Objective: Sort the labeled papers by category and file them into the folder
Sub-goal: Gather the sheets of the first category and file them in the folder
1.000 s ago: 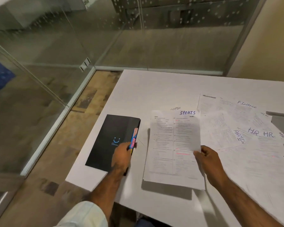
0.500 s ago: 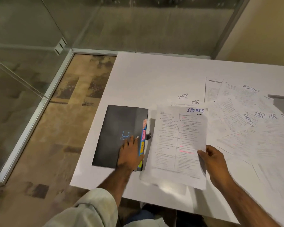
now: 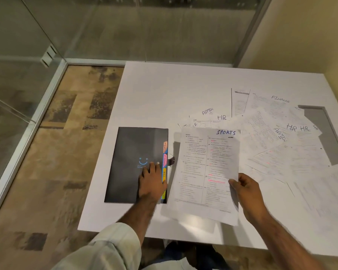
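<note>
Left hand (image 3: 151,182) is laid flat on the closed black folder (image 3: 129,152). The fingers are straight and close to the folder's tabbed edge, and nothing is gripped. Coloured index tabs (image 3: 165,158) are seen along that edge, just beside the thumb. ADMIN, FINANCE and HR can be read on them; the lowest tab is partly hidden by the hand. A small strap clasp (image 3: 172,161) projects from the same edge, just beyond the fingertips.

Right hand (image 3: 246,193) is clamped on the right edge of the sheet marked SPORTS (image 3: 199,172), thumb on top. The sheet is held between the two hands, with its left edge just beside the folder and a shadow cast on the table (image 3: 174,94) beneath it.

Loose labelled papers (image 3: 271,143) are spread, overlapping, beyond the right hand. ADMIN, HR and FINANCE headings are noted. The hands are well apart.
</note>
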Tool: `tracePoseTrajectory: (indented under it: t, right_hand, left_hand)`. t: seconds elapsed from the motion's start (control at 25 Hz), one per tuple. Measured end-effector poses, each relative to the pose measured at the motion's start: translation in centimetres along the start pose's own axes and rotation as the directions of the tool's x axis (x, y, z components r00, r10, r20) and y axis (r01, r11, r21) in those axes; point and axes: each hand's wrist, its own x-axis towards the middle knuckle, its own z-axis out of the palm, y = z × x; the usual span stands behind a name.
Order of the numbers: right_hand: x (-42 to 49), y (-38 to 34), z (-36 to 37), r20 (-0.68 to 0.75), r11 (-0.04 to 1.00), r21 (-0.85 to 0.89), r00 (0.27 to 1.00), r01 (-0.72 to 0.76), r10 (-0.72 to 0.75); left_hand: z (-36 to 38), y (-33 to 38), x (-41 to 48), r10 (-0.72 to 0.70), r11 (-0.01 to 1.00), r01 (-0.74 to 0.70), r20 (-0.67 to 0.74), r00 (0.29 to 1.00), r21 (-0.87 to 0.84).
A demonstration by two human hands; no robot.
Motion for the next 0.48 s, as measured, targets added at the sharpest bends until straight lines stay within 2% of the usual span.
tracePoseTrajectory:
  t: [0.48]
  right_hand:
    - [-0.1, 0.3, -0.7, -0.034, 0.999, 0.013, 0.999, -0.033, 0.033]
  left_hand:
    - [-1.8, 3.6, 3.6, -0.079, 0.988, 0.053, 0.179, 0.981, 0.148]
